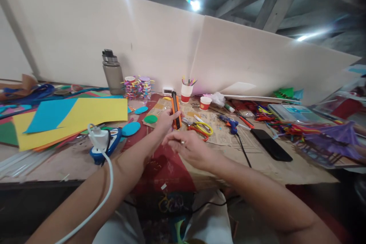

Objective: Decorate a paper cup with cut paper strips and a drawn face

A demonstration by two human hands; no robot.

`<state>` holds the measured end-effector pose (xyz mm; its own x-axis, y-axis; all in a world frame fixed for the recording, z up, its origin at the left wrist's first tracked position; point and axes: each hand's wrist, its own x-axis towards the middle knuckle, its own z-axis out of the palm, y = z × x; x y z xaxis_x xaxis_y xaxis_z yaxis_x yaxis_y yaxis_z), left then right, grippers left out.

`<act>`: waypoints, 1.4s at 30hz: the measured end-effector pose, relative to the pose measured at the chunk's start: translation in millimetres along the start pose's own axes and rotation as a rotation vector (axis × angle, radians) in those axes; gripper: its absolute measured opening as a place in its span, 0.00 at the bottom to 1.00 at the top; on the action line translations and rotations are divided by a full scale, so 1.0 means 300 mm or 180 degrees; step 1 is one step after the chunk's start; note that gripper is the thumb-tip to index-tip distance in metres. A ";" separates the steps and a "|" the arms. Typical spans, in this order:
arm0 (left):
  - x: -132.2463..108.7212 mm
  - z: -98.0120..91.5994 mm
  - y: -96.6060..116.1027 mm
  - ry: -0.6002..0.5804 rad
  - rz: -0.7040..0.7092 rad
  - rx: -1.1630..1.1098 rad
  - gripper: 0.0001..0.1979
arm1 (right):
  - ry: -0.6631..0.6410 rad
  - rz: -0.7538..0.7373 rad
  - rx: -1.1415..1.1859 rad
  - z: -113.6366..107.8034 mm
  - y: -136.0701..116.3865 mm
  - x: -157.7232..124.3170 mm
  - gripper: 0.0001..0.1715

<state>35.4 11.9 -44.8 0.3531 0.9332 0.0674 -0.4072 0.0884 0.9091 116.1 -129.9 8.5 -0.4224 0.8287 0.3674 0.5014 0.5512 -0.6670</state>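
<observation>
Orange-and-black tool (176, 111) is clamped in the grip of the left hand (165, 121); nearby, the right hand (192, 148) curls, its grip apart or together, I cannot tell.

The bare left forearm (122, 171) and right forearm (257, 190) slanted inward from the near side. The left hand (165, 121) curled closed; the right hand (196, 148), slightly nearer, had bent fingers.

Left hand (165, 121): bare
Right hand (196, 148): bare
Forearms (126, 167): uncovered, tapering
Trousers (210, 217): whitish cloth, greyer over left leg (120, 225)
</observation>
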 end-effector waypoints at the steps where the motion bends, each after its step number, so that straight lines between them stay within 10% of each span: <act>1: 0.001 -0.001 0.001 0.0005 -0.0028 -0.0037 0.12 | -0.0048 0.0020 0.0001 -0.007 0.016 0.010 0.13; 9: -0.020 0.032 0.035 0.0142 -0.0297 -0.0576 0.09 | 0.0181 -0.0239 0.0055 -0.042 0.121 0.050 0.19; 14: -0.016 0.018 0.047 0.0187 -0.0240 -0.0604 0.11 | -0.0755 0.0004 -0.0597 -0.012 0.103 -0.003 0.18; 18: -0.005 0.004 0.065 0.0383 -0.0076 -0.0705 0.05 | -0.1402 0.0501 -0.1142 0.064 0.031 -0.095 0.45; 21: 0.002 0.002 0.070 0.0505 -0.0065 -0.0672 0.03 | -0.1963 -0.0339 -0.0181 0.081 -0.030 -0.125 0.32; 28: 0.004 0.002 0.051 0.0386 0.0053 -0.0523 0.08 | -0.0158 0.0120 -0.0065 0.021 0.037 -0.057 0.09; 36: 0.001 0.003 0.046 0.0350 0.0114 -0.0337 0.07 | -0.1418 -0.0297 -0.0830 0.110 -0.009 -0.157 0.42; 38: 0.003 0.001 0.053 0.0415 0.0119 -0.0318 0.08 | -0.1859 -0.0833 -0.0329 0.102 -0.031 -0.162 0.29; 42: 0.008 -0.004 0.072 0.0479 0.0277 -0.0370 0.09 | -0.0818 -0.0125 -0.0491 0.038 0.041 -0.120 0.24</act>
<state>26.3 16.4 -25.5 0.1862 0.9798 0.0736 -0.5282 0.0367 0.8483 129.0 -153.9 -20.3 -0.6110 0.7655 0.2018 0.5813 0.6069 -0.5420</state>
